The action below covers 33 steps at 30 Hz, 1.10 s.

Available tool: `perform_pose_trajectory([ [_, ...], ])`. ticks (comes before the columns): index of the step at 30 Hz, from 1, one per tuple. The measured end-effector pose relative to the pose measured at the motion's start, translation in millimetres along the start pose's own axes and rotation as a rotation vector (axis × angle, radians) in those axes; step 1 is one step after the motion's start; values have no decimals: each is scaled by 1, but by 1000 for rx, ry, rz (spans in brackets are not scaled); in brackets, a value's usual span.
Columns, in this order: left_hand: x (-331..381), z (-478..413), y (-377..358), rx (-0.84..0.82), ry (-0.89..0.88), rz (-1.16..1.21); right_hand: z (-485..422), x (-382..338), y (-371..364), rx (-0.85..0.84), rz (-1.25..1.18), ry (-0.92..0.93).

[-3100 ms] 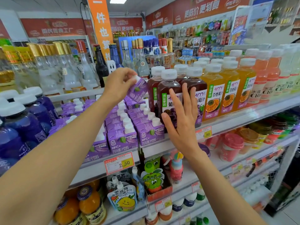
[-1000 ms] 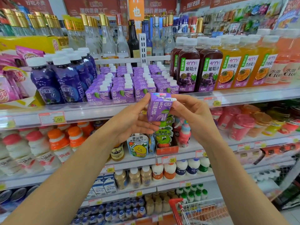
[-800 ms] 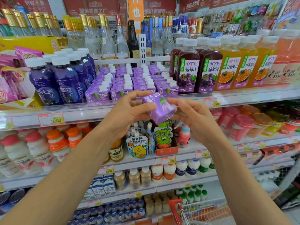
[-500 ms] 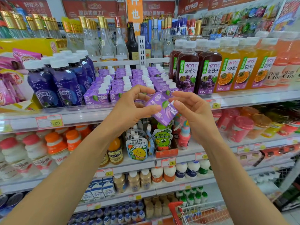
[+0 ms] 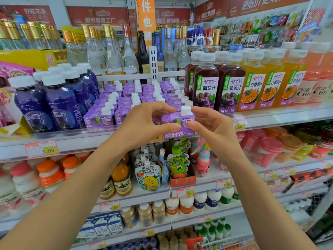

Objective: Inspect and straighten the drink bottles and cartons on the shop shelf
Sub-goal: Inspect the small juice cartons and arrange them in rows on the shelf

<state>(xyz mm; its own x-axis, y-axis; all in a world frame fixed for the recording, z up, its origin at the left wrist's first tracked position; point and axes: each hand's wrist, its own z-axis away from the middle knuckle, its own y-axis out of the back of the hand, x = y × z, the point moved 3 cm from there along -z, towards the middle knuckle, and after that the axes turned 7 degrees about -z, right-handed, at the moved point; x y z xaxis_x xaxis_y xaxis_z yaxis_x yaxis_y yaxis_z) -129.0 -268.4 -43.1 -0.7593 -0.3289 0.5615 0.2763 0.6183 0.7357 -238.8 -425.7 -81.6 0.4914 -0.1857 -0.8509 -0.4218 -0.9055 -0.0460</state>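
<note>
I hold one small purple juice carton [image 5: 178, 125] with a white cap upright in front of the shelf edge [image 5: 270, 118]. My left hand [image 5: 144, 123] pinches its left side between thumb and fingers. My right hand [image 5: 210, 125] pinches its right side the same way. Behind it, several rows of matching purple cartons [image 5: 137, 100] fill the middle of the shelf. Dark grape juice bottles [image 5: 205, 83] stand to their right and blue-purple bottles [image 5: 59, 101] to their left.
Orange juice bottles [image 5: 270, 82] continue along the shelf to the right. Glass liquor bottles [image 5: 108, 47] stand behind. Lower shelves hold drink pouches [image 5: 149, 175], small yoghurt bottles [image 5: 48, 175] and pink cups [image 5: 266, 150]. A trolley rim [image 5: 216, 240] shows at the bottom.
Both hands have turned the purple carton from tilted and sideways to upright, cap on top and front label facing me, and lifted it to shelf-edge height.
</note>
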Motion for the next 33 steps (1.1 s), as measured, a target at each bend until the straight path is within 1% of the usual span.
perform_pose_trajectory([
  [2, 3, -11, 4, -6, -39, -69, -8, -1, 1, 15, -4, 39],
  [4, 6, -26, 11, -13, -83, -92, -19, 0, 3, 37, -5, 78],
  [6, 4, -45, 20, 2, -87, -102, -32, -1, 6, 76, 31, 129],
  [7, 2, -57, 25, 35, -78, -118, -39, -1, 9, 108, 110, 175],
  [10, -4, -98, 39, 145, -48, -202, -60, 1, 19, 231, 450, 340],
  [13, -18, -140, 37, 162, 7, -295, -77, 13, 25, 282, 611, 411],
  [16, -34, -175, 26, 130, 52, -295, -86, 30, 26, 270, 730, 447],
  [19, -43, -197, 11, 57, 58, -382, -88, 35, 27, 268, 772, 468],
  [22, -54, -208, 0, -2, 50, -406, -89, 35, 27, 272, 780, 471],
  [27, -58, -214, -3, -16, 11, -391, -90, 35, 27, 279, 792, 477],
  [30, -56, -216, -8, -15, -4, -338, -90, 36, 27, 279, 791, 479],
  [33, -61, -218, -14, -89, 5, -441, -90, 35, 28, 282, 797, 485],
])
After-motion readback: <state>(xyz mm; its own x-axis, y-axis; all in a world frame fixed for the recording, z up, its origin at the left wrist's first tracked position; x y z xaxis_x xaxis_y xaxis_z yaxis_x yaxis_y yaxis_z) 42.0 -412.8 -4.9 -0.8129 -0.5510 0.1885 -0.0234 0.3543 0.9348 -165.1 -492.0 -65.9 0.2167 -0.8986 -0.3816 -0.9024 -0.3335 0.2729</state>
